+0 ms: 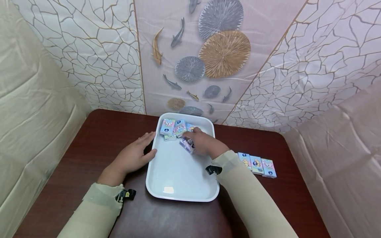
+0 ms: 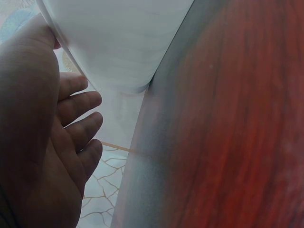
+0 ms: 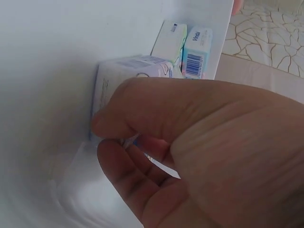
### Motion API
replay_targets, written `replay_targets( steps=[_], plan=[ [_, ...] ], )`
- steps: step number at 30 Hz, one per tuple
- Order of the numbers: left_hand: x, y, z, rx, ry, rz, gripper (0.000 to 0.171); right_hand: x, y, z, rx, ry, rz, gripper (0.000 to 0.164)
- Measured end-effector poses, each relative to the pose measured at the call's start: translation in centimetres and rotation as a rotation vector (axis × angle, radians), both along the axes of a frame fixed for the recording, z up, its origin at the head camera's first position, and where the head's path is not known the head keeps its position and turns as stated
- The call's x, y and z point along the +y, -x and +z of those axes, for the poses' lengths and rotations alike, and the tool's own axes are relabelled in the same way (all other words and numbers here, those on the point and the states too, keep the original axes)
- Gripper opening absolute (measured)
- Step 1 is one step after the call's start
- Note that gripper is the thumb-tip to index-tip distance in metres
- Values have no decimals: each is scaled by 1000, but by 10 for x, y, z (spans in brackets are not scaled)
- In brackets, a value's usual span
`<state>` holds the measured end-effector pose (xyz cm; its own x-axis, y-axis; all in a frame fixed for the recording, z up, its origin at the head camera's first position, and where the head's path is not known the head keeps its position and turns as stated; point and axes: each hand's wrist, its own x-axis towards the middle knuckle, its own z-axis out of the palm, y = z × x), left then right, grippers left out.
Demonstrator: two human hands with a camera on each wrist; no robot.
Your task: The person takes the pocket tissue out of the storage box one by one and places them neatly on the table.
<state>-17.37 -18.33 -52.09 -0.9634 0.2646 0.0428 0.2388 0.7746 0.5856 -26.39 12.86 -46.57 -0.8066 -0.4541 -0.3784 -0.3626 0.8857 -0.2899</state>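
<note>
A white tray [image 1: 181,175] stands on the table, with several small tissue packs [image 1: 167,127] gathered at its far left. My right hand [image 1: 205,142] reaches into the tray and pinches a purple tissue pack [image 1: 187,144] at its near side. Seen from the right wrist, the thumb lies against this pack [image 3: 121,71], and two packs [image 3: 196,53] stand behind it by the tray wall. With its fingers extended, my left hand [image 1: 132,157] rests at the tray's left rim. In the left wrist view its fingers [image 2: 80,107] are spread beside the tray wall [image 2: 118,42].
To the right of the tray, several more tissue packs [image 1: 256,164] lie in a row on the dark wood table [image 1: 119,129]. A patterned cloth [image 1: 113,59] hangs behind the table, and plain cloth [image 1: 342,138] hangs at both sides.
</note>
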Motion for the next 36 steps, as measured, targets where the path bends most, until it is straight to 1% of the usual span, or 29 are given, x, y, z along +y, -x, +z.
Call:
replay_targets(
  steps=[4,9,12,17,22,25,29,33,36],
  plan=[
    [1,0,1,-6,2,4,80,0,-3,2,-7,20,-2,75],
    [0,0,1,-21,2,2,80,0,-4,0,57,-5,78,78],
    [0,0,1,-22,3,0,81,1,-4,-1,91,-9,105,77],
    [1,0,1,-26,0,1,80,2,-9,0,85,22,92,79],
    [1,0,2,-16,5,1,80,2,-13,2,78,14,91,85],
    [1,0,2,-17,8,2,79,2,-16,8,86,11,96,88],
    [1,-1,3,-23,6,4,79,2,-22,19,78,16,83,92],
    [2,-1,3,-27,12,9,79,4,-30,30,75,28,74,93],
    [2,-1,3,-33,13,12,80,8,-37,38,88,45,88,91]
  ],
)
